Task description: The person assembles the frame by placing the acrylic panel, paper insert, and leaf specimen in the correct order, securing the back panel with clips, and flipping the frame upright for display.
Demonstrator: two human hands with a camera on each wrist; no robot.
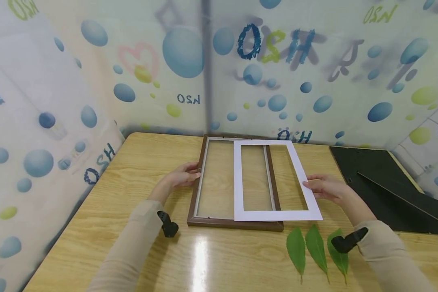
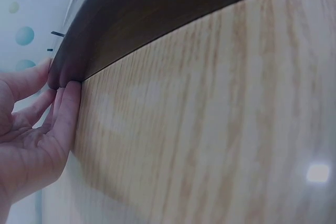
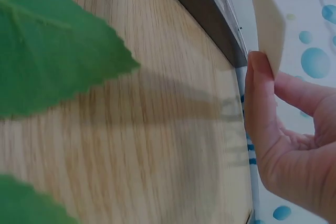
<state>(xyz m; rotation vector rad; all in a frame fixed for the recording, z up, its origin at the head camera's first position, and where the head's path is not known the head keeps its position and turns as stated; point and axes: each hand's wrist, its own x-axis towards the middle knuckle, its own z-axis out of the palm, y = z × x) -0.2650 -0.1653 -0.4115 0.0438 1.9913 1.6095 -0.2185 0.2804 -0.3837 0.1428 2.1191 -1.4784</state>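
Observation:
A brown picture frame [image 1: 219,222] lies flat on the wooden table, its inner lip pale and wood grain showing through the middle. My left hand [image 1: 182,176] holds its left side, thumb over the top edge and fingers against the outer wall, as the left wrist view also shows. My right hand [image 1: 328,188] pinches the right strip of a white mat board [image 1: 277,215] with a rectangular opening. The mat board hangs over the right half of the frame and reaches past its right rail. In the right wrist view the mat board [image 3: 273,30] stands raised between thumb and fingers.
Three green leaves [image 1: 296,249] lie in a row at the front right, partly under my right wrist. A black backing board [image 1: 372,166] with its stand flap [image 1: 405,194] sticking up lies at the far right. A patterned curtain [image 1: 149,113] hangs behind the table [image 1: 149,154].

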